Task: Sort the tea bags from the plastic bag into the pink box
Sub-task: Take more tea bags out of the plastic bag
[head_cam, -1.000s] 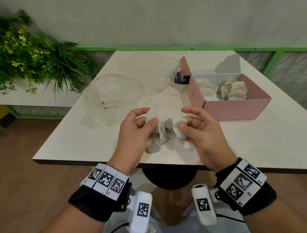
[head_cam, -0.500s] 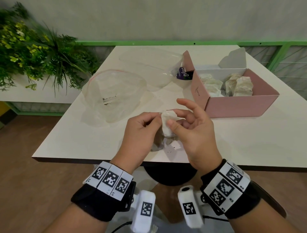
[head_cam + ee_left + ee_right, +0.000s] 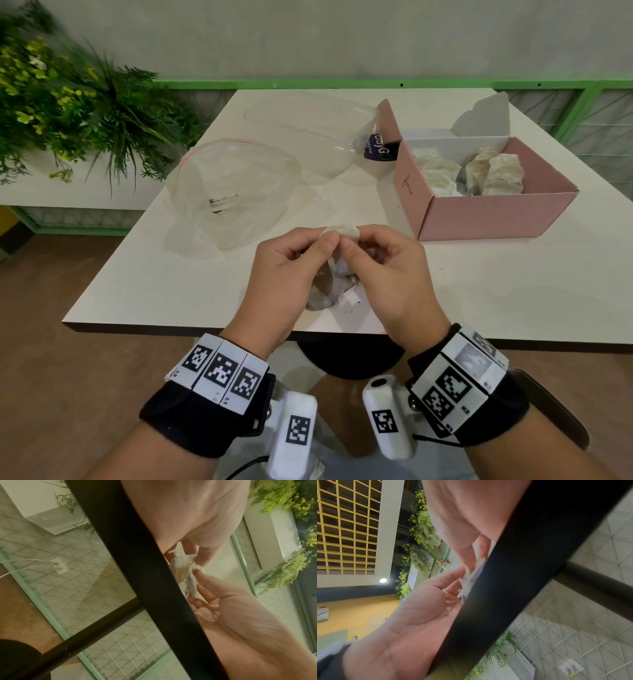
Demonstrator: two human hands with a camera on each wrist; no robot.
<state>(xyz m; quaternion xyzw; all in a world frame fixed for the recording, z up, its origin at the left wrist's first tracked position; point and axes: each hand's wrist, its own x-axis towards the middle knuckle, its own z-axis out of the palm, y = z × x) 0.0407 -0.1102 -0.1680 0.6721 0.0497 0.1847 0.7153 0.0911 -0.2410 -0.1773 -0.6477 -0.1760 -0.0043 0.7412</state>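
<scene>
A clump of white tea bags [image 3: 342, 233] is held just above the near table edge, and its lower part [image 3: 325, 291] hangs to the tabletop. My left hand [image 3: 325, 240] and right hand [image 3: 349, 241] pinch its top from either side, thumbs almost touching. The left wrist view shows the tea bags [image 3: 183, 572] between the left hand [image 3: 193, 559] above and the right hand [image 3: 197, 574] below. In the right wrist view the tea bags [image 3: 471, 577] are half hidden by the table edge. The open pink box [image 3: 479, 219] at the right holds several tea bags [image 3: 493, 171]. The clear plastic bag [image 3: 233, 192] lies left of centre.
A second clear bag [image 3: 308, 130] with a purple label [image 3: 376, 150] lies behind, against the box's raised flap. A leafy plant [image 3: 68, 113] stands off the table's left side. Dark tea crumbs [image 3: 349, 308] speckle the white table [image 3: 513, 291] near the hands.
The hands have come together and lifted the top of the tea bag clump. A second ago they held it apart and lower on the table.
</scene>
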